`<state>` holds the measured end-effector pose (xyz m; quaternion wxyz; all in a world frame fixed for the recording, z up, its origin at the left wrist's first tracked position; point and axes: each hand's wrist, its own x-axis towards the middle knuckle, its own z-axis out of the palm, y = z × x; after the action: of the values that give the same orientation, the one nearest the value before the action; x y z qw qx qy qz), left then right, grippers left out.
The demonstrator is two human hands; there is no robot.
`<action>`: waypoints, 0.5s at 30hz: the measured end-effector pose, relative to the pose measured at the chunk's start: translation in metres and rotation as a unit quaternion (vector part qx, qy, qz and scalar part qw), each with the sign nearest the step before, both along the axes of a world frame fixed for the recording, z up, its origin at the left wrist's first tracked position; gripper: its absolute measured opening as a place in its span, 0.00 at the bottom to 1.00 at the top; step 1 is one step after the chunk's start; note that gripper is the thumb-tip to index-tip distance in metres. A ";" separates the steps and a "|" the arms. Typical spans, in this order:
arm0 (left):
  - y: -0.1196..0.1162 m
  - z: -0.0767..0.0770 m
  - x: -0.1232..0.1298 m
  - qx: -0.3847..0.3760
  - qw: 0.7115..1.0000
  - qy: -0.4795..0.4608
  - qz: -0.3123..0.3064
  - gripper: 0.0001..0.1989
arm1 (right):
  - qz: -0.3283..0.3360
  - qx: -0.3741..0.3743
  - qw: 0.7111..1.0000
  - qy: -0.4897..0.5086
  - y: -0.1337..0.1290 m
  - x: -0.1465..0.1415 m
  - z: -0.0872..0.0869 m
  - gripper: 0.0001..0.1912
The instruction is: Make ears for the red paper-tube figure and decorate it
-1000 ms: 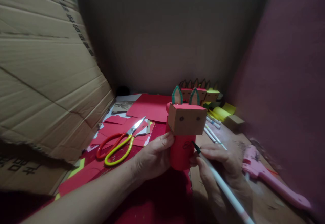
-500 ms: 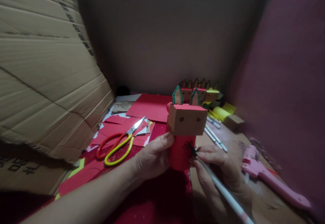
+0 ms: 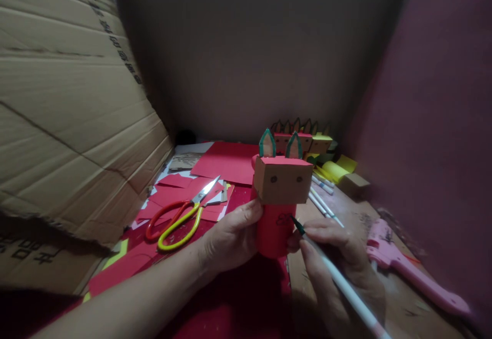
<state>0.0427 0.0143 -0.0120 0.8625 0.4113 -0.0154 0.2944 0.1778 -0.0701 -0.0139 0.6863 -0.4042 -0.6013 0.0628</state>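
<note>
In the middle of the head view is a paper animal figure (image 3: 274,231): a red tube body under a cardboard box head with two drawn eyes and green-edged ears. My left hand (image 3: 236,234) is wrapped round the body from the left, its thumb just below the head. A small dark flower-like outline shows on the red front. My right hand (image 3: 342,262) grips a white marker pen (image 3: 338,277), whose dark green tip is close beside the drawing; whether it touches the paper I cannot tell.
Red-and-yellow scissors (image 3: 184,216) lie on red paper scraps to the left. Several similar figures (image 3: 321,144) stand at the back, near yellow paper (image 3: 334,172) and more markers (image 3: 323,203). A pink glue gun (image 3: 415,272) lies right. A cardboard panel (image 3: 69,103) rises on the left.
The drawn outline has grown larger with more loops. The marker tip and my right hand have shifted slightly right, and the figure has moved a little left.
</note>
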 end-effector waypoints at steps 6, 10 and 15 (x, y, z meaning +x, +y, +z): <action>0.001 -0.002 0.001 0.000 1.000 0.001 0.005 0.19 | -0.016 -0.010 1.000 -0.002 0.000 0.000 0.000 0.11; 0.002 -0.002 0.000 -0.001 1.000 0.006 0.011 0.19 | -0.004 0.002 1.000 -0.001 0.000 0.000 0.000 0.13; 0.002 -0.003 0.000 -0.009 1.000 0.014 0.017 0.18 | -0.012 0.006 1.000 -0.016 -0.001 -0.001 0.000 0.13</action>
<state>0.0424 0.0165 -0.0145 0.8612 0.4077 0.0070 0.3035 0.1772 -0.0711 -0.0140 0.6795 -0.4082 -0.6080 0.0447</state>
